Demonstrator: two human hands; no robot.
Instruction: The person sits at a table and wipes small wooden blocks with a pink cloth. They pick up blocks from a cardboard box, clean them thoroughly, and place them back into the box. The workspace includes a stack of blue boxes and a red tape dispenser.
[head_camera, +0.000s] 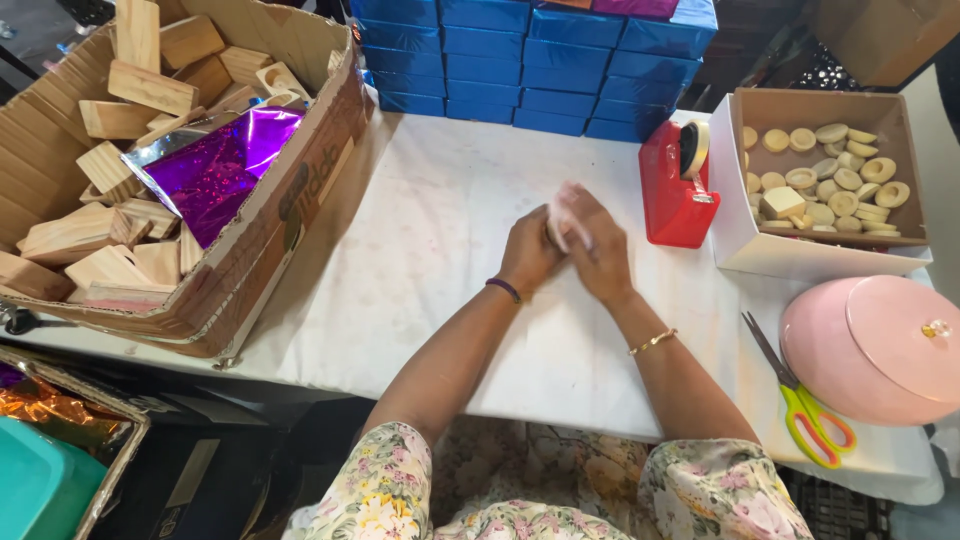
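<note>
A: Station, mid-table. Left hand (527, 250) and right hand (597, 245) are pressed together over the white cloth-covered table (440, 270), both curled around a small pale, blurred object (560, 225). Whether it is a pale round disc or a scrap of wrap, I cannot tell.

B: Grip?

A: Both hands closed on it, fingers folded in. It sits between the palms, just above the cloth, left of the red tape dispenser (677, 185).

B: Step in hand?

A: My judgement: handling one piece before wrapping. Supplies fit that: the white open box of pale round discs (830, 180) at right, the purple shiny foil sheet (215, 170) in the brown cardboard box of wooden blocks (300, 210) at left, the stack of blue wrapped boxes (540, 60) behind.

B: Next move calls for?

A: Likely freeing one hand to reach tape or the green-and-yellow-handled scissors (805, 400), keeping the piece pinned.
</note>
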